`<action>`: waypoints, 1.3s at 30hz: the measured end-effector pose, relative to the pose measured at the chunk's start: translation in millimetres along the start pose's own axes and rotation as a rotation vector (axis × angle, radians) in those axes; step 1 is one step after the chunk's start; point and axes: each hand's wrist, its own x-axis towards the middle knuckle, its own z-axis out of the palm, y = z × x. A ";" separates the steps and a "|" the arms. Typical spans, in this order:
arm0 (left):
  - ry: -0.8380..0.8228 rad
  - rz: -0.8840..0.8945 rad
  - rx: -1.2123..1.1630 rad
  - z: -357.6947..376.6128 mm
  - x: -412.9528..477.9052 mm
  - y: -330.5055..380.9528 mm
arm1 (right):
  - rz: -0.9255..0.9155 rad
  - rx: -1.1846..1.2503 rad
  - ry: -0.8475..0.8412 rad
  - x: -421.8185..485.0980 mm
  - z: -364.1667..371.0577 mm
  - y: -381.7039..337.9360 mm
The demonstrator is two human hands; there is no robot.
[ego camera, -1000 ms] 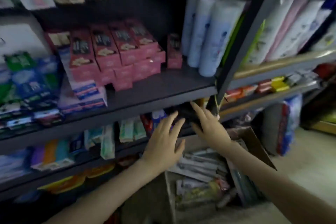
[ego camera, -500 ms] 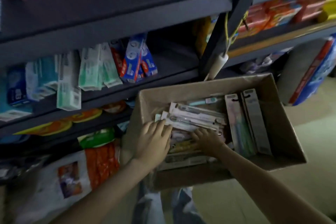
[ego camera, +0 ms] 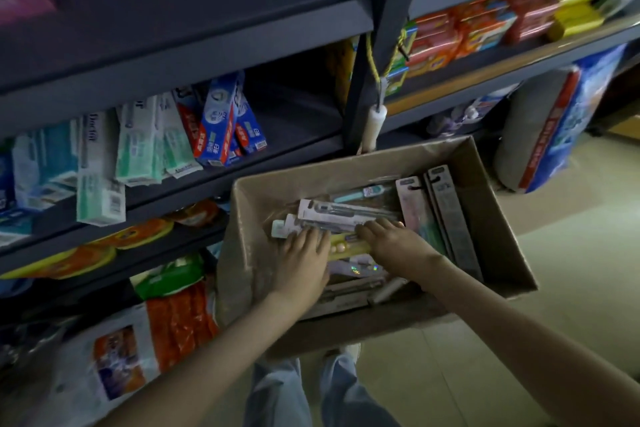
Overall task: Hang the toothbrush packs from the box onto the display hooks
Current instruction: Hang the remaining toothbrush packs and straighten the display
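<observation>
Clock bearings are read on the head view, with 12 at the top.

1. Nearest, at 6 o'clock, I see the person's legs (ego camera: 277, 392) in pale jeans on the tiled floor (ego camera: 571, 253).
2. Both forearms run from the lower edge up into the cardboard box (ego camera: 485, 211), which sits at centre with its flaps open.
3. The left hand (ego camera: 304, 263) lies palm down at the 9 o'clock side of the box. Its fingers are nearly straight and rest flat on the toothbrush packs (ego camera: 346, 213). It grips nothing.
4. The right hand (ego camera: 394, 243) is just beside it, toward 3 o'clock. Its fingers reach toward 9 o'clock across a yellow pack (ego camera: 349, 248). The thumb is hidden, so I cannot tell whether it has hold of a pack.
5. The packs lie in a loose pile across the box floor. Several more packs (ego camera: 446, 215) stand on edge against the 3 o'clock wall.
6. At 8 o'clock, beside the box, printed bags (ego camera: 114, 357) lie at floor level.
7. Beyond the box, at 10 o'clock, toothpaste cartons (ego camera: 216, 125) lean on a dark shelf (ego camera: 207, 45).
8. At 12 o'clock a dark upright post (ego camera: 384, 28) carries a yellow cord with a white cylinder (ego camera: 374, 125) hanging from it.
9. Farthest, at 2 o'clock, red and yellow cartons (ego camera: 478, 28) fill the next shelf.
</observation>
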 end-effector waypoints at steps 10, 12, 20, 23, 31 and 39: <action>0.047 -0.139 -0.127 -39.0 5.9 15.0 | 0.328 0.372 0.400 -17.6 -38.5 -9.5; 0.108 -0.231 -0.225 -51.6 -2.9 12.2 | 0.496 0.823 0.437 -16.6 -50.8 -18.2; 0.302 -0.385 -0.537 -106.4 -59.6 -2.6 | 0.234 1.582 0.141 26.5 -118.6 -78.0; 0.359 -0.355 -0.590 -125.4 -82.9 -14.9 | 0.132 1.678 0.087 39.1 -147.0 -108.0; 0.427 -0.291 -0.748 -189.9 -151.8 -66.1 | -0.126 1.795 -0.042 64.4 -217.6 -169.1; 0.602 -0.360 -0.623 -244.2 -311.0 -217.4 | -0.232 1.589 0.202 138.9 -310.0 -347.5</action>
